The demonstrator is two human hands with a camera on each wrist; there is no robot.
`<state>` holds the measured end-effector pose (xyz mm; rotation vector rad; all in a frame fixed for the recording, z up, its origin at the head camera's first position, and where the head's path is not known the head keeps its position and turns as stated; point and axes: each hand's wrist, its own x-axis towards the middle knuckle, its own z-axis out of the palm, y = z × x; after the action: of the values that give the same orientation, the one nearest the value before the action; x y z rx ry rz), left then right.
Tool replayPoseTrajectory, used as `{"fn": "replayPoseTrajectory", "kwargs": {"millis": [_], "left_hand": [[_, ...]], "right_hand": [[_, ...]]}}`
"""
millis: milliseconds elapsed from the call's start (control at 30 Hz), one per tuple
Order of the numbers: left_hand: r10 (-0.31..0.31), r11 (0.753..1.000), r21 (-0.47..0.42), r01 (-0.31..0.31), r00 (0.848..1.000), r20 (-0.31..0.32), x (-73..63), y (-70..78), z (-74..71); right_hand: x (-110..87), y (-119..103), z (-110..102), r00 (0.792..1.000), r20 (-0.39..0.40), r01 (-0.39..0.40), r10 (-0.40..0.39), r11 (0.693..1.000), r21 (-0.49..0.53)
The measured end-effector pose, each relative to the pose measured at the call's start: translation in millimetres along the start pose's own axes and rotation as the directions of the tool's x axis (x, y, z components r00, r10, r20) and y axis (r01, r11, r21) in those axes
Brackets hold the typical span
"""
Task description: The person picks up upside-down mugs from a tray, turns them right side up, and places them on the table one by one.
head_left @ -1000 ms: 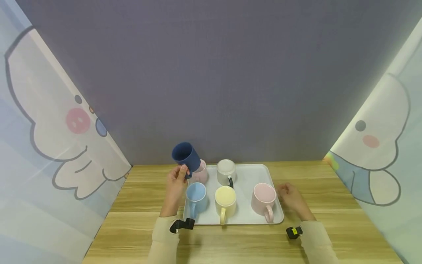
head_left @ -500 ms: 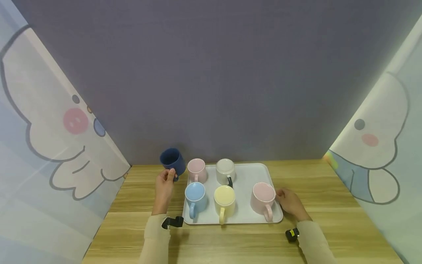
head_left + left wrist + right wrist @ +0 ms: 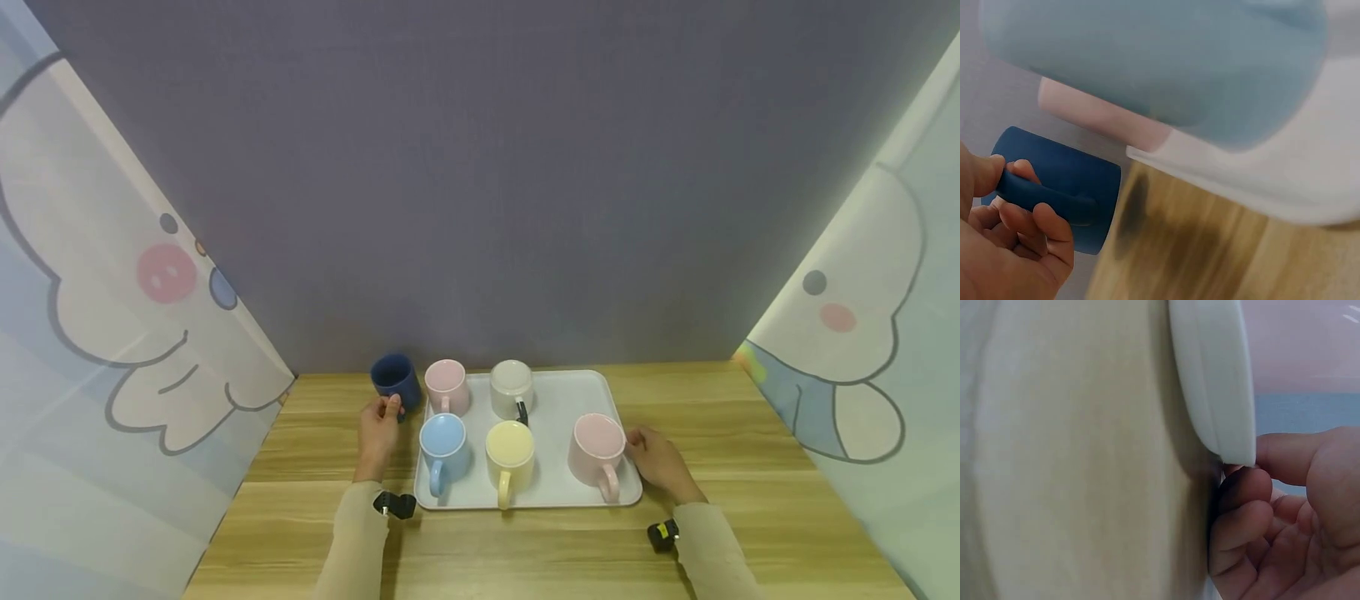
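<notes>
Dark blue mug (image 3: 1079, 169), straight-sided (handle (image 3: 1060, 202) matching) | left hand (image 3: 377, 435) pinches handle | right hand (image 3: 656, 458) pinches tray (image 3: 555, 417)

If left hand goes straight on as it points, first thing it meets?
Probably the gray backdrop; the left hand grips the navy mug by its handle, so the mug would lead. Depth there is unclear.

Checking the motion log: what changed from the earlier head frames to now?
The left hand moved the dark blue mug, held by its handle throughout, left and lower; it's now left of the tray. The right hand shifted slightly toward the tray's front and now pinches its right rim. The light blue mug, yellow mug, white mug, back-left pink mug and front-right pink mug stayed put.
</notes>
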<state>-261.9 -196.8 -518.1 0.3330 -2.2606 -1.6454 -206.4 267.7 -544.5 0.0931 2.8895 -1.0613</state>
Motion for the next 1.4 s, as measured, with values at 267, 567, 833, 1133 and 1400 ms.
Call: {"fn": "replayPoseTrajectory", "kwargs": {"millis": [267, 567, 833, 1133, 1400], "left_hand": [[-0.042, 0.997, 0.062, 0.041, 0.999, 0.026, 2.8, -7.4, 3.9], [-0.028, 0.994, 0.102, 0.028, 1.0, -0.002, 3.5, -8.1, 6.7], [-0.001, 0.98, 0.198, 0.021, 0.995, -0.1, 0.4, -3.1, 8.1], [0.229, 0.938, 0.28, -0.203, 0.971, -0.063, -9.0, 19.4, 14.8], [0.066, 0.957, 0.254, -0.138, 0.959, 0.276, -7.8, 36.2, 23.6]], "right_hand": [[0.3, 2, 2, 1.0, 0.006, -0.009, 0.009, 1.0, 0.008], [0.9, 2, 2, 1.0, 0.007, -0.012, 0.012, 1.0, 0.016], [-0.4, 2, 2, 1.0, 0.016, -0.022, 0.021, 1.0, 0.02], [-2.5, 2, 3, 1.0, 0.006, -0.024, 0.024, 0.999, 0.027], [-2.5, 2, 3, 1.0, 0.007, -0.023, 0.023, 0.999, 0.033]]}}
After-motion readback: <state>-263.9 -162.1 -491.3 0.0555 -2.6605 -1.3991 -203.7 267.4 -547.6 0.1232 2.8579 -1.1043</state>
